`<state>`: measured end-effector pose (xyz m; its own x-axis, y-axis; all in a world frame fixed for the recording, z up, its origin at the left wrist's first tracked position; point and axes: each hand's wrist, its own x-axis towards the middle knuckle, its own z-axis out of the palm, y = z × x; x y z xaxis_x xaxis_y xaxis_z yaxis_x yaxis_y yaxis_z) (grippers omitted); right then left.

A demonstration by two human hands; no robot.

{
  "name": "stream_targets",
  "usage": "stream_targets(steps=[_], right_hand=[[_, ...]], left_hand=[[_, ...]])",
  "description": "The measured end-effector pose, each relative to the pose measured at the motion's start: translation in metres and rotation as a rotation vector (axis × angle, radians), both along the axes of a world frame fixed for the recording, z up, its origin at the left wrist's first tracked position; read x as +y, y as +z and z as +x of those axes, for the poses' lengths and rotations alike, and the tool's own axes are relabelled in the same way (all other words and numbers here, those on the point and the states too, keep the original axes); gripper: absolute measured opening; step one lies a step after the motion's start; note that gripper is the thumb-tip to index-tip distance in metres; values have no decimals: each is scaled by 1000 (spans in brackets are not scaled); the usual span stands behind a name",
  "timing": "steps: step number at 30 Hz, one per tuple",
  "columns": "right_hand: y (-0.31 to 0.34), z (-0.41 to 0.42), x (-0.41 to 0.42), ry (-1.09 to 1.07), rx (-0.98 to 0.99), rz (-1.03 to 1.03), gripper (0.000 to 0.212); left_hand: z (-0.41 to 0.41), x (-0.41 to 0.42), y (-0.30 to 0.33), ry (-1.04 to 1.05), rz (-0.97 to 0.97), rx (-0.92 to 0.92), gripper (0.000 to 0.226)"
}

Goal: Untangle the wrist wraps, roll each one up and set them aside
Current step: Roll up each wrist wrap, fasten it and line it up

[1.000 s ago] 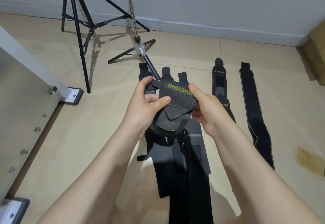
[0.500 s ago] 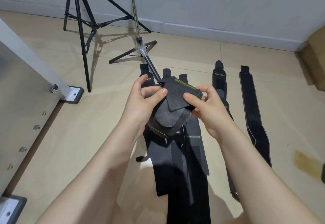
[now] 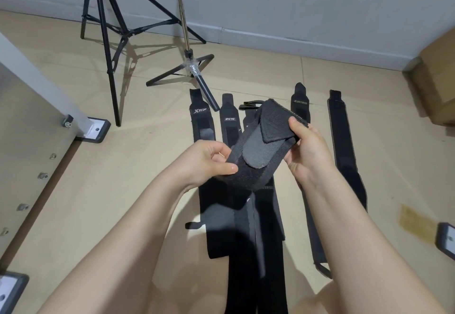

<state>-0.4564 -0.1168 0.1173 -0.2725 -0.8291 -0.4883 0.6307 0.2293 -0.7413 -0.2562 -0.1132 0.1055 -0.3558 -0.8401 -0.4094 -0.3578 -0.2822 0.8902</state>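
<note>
Progress is small: I grip one black fabric wrist wrap [image 3: 263, 146] with left hand [image 3: 209, 163] and right hand [image 3: 307, 151], half rolled; five flat black straps [image 3: 343, 146] wait at twelve o'clock.

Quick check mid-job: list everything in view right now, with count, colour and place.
Held wrist wrap: 1, black, partly rolled, between both hands.
Flat wrist wraps: at least 5, black, side by side on floor.
Tripod: 1, black, upper left.
Light stand: 1, black base, centre top.
Cardboard box: 1, brown, right edge.
Table leg: 1, white, left.
Left hand: grips the wrap's lower end.
Right hand: grips its upper end.
</note>
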Motion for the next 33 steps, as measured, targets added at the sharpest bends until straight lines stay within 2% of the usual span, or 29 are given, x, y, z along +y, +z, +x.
stream_targets(steps=[4, 11, 16, 20, 23, 25, 27, 28, 30, 33], right_hand=[[-3, -4, -2, -100, 108, -25, 9], [-8, -6, -3, -202, 209, -121, 13], [-10, -4, -4, -197, 203, -75, 14], [-11, 4, 1, -106, 189, -79, 20], [-6, 11, 8, 115, 326, -121, 31], [-1, 17, 13, 234, 363, -132, 30], [2, 22, 17, 285, 363, -132, 21], [3, 24, 20, 308, 367, -140, 18], [4, 27, 22, 376, 385, -174, 19], [6, 32, 26, 493, 390, -245, 23]], left_hand=[[0, 3, -4, -6, -5, -25, 18], [2, 5, -12, 4, -57, -32, 31], [7, 6, -14, -29, -47, -63, 33], [12, 8, -18, -49, -23, -127, 36], [16, 8, -18, -76, 5, -157, 34], [17, 8, -11, -46, 40, -96, 28], [17, 2, 1, 29, 95, 40, 90], [15, 1, 8, 90, 113, 122, 107], [8, 0, 23, 238, 128, 292, 106], [-5, 5, 35, 419, 102, 451, 85]])
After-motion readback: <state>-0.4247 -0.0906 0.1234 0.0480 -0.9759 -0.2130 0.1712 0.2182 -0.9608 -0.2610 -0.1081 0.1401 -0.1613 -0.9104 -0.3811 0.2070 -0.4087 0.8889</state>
